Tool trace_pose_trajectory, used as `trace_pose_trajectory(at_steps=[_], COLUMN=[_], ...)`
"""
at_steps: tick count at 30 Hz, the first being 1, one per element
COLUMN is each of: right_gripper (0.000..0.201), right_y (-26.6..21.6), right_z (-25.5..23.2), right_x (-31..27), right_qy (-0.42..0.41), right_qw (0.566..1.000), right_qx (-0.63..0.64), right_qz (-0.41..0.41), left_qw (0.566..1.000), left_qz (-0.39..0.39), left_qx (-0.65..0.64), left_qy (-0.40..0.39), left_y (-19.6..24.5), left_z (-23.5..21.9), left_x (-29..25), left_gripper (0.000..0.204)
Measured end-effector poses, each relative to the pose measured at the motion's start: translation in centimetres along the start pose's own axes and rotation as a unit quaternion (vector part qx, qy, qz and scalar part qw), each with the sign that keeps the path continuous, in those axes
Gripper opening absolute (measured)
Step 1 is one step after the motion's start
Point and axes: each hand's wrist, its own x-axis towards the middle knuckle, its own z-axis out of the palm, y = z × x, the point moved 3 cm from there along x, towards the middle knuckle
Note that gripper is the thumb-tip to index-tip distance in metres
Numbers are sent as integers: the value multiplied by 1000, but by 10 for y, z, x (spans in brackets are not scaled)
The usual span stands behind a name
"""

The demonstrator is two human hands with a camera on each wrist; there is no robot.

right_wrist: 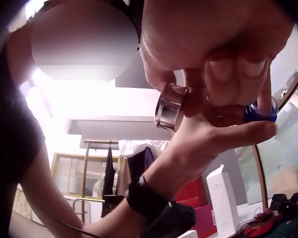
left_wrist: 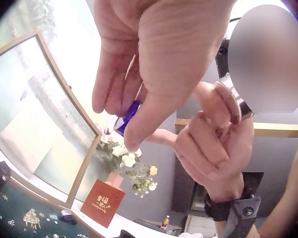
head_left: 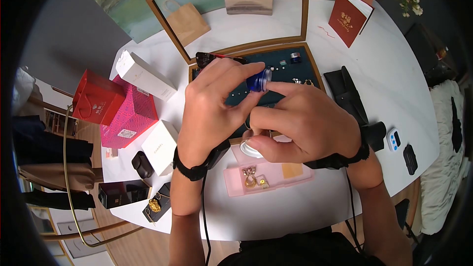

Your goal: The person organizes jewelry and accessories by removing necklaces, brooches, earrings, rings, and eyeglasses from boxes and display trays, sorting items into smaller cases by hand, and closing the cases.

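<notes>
My left hand point(head_left: 209, 103) pinches a small blue glass jar point(head_left: 256, 83) between thumb and fingers, its mouth tilted toward the right hand. With the index finger of my right hand point(head_left: 310, 125) stretched out, the fingertip reaches into the jar's mouth, as the right wrist view also shows. Tucked between the right thumb and curled fingers is a silvery round lid point(right_wrist: 170, 106), its white inside facing up in the head view. Both hands are raised over a dark green jewelry box point(head_left: 310, 61) and a pink tray point(head_left: 236, 182) holding earrings.
The box's framed mirror lid point(head_left: 304, 5) stands open behind. A second small blue jar point(head_left: 295, 57) and jewelry lie inside. Left are a red gift bag point(head_left: 101, 98), a pink box point(head_left: 130, 125) and white boxes; right, a black pouch point(head_left: 345, 93) and a red booklet point(head_left: 347, 17).
</notes>
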Motion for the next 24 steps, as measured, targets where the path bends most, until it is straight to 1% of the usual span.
trace_pose_trajectory(at_steps=[2, 4, 5, 7, 8, 9, 10, 11, 12, 14, 15, 17, 18, 19, 21, 22, 23, 24], right_gripper=[13, 21, 21, 20, 23, 23, 26, 29, 29, 40, 40, 51, 57, 57, 56, 56, 56, 55], right_y=[-3, -4, -1, 8, 6, 5, 8, 11, 13, 23, 30, 33, 30, 32, 41, 43, 42, 42], right_z=[-4, -10, -11, -13, -21, -23, -24, -24, -24, -22, -21, -22, -22, -21, -21, -26, -28, -32], right_x=[2, 4, 4, 2, 2, 2, 0, -2, -2, -4, -5, 3, 2, 2, 1, 2, 2, 2], right_qy=[0, 42, 42, 70, 51, 52, 71, 89, 90, 133, 133, 140, 171, 170, 214, 193, 193, 202], right_qw=[1000, 998, 998, 982, 969, 969, 936, 893, 893, 850, 849, 796, 773, 773, 736, 756, 757, 747], right_qx=[2, 51, 51, 167, 215, 215, 301, 385, 385, 465, 466, 572, 576, 576, 625, 610, 609, 620], right_qz=[-6, 6, 5, 56, 111, 111, 164, 216, 216, 209, 209, 140, 203, 204, 149, 137, 137, 131], left_qw=[1000, 1000, 1000, 1000, 1000, 1000, 1000, 1000, 1000, 1000, 1000, 997, 997, 998, 998, 997, 995, 995], left_qz=[7, 13, 20, 23, 26, 27, 23, 19, 20, -1, -1, 1, 1, -7, -15, -33, -50, -48], left_qx=[6, 6, 5, 5, 4, 4, -5, -15, -15, -19, -19, -50, -50, -56, -63, -70, -79, -81], left_qy=[5, 6, 7, 8, 9, 9, 13, 17, 16, 19, 19, 52, 53, 39, 26, 24, 24, 27], left_y=[4, 6, 7, 8, 8, 7, 6, 5, 5, 5, 4, -1, -1, -1, -2, -3, -4, -5], left_z=[-1, -1, -1, -1, -1, 0, 0, 0, -1, -2, -1, -1, -2, -3, -4, -4, -4, -4], left_x=[0, 1, 1, 2, 2, 2, 1, 1, 1, 0, 0, 1, 0, -1, -2, -2, -2, -1], left_gripper=[36, 36, 35, 34, 34, 34, 34, 34, 34, 35, 35, 35, 35, 36, 38, 39, 40, 40])
